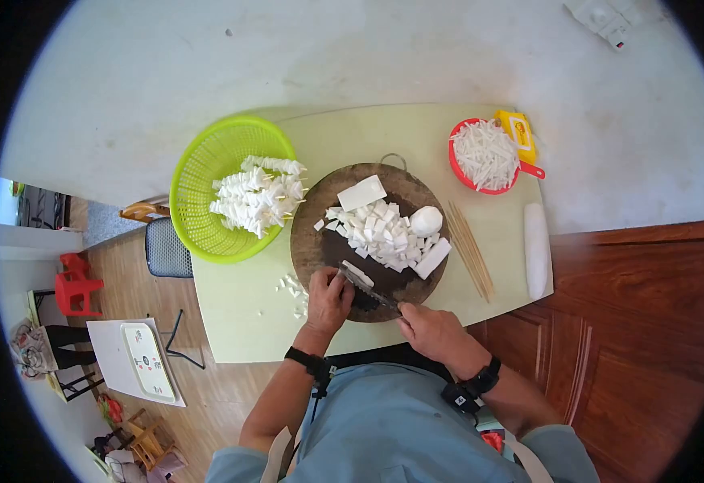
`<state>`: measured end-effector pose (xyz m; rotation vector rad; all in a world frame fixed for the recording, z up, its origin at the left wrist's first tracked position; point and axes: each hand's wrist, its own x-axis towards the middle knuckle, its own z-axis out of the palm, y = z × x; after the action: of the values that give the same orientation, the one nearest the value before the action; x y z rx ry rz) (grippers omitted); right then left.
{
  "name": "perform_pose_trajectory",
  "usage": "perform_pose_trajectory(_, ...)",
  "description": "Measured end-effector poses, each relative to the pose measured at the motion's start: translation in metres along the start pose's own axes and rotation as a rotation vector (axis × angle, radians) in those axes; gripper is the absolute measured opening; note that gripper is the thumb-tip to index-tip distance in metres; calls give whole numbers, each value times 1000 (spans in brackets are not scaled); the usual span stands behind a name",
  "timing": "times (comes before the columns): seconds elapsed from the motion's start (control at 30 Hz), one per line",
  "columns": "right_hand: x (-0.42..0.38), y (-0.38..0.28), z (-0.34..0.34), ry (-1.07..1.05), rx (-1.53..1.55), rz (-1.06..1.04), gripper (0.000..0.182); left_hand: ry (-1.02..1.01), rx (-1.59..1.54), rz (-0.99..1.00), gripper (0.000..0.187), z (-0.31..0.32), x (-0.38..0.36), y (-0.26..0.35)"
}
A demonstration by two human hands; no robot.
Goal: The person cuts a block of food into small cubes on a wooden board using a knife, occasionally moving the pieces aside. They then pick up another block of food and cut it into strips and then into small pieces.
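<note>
My right hand is wrapped round the handle of a knife, its dark blade slanting over the near part of a round wooden chopping board. My left hand has its fingers curled at the blade's far end; what they hold, if anything, is hidden. A thin white slice lies along the blade. Behind it is a heap of white radish cubes, with a flat radish block, a rounded end piece and a thick stick around it.
Left of the board, a green basket holds skewered white pieces. Small scraps lie by my left hand. To the right are bamboo skewers, a whole white radish, a red strainer of white shreds and a yellow packet.
</note>
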<state>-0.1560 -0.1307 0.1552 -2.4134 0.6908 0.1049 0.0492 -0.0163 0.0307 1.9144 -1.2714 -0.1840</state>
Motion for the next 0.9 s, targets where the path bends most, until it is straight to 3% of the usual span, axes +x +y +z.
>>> perform_pose_trajectory(0.33, -1, -5, -3, -47, 0, 13, 20, -14, 46, 25, 28, -2, 5, 2)
perform_pose_trajectory(0.5, 20, -7, 4, -174, -95, 93, 20, -29, 47, 23, 27, -4, 6, 4)
perform_pose_trajectory(0.9, 8, 9, 2, 16, 7, 5, 20, 31, -13, -2, 33, -1, -4, 2)
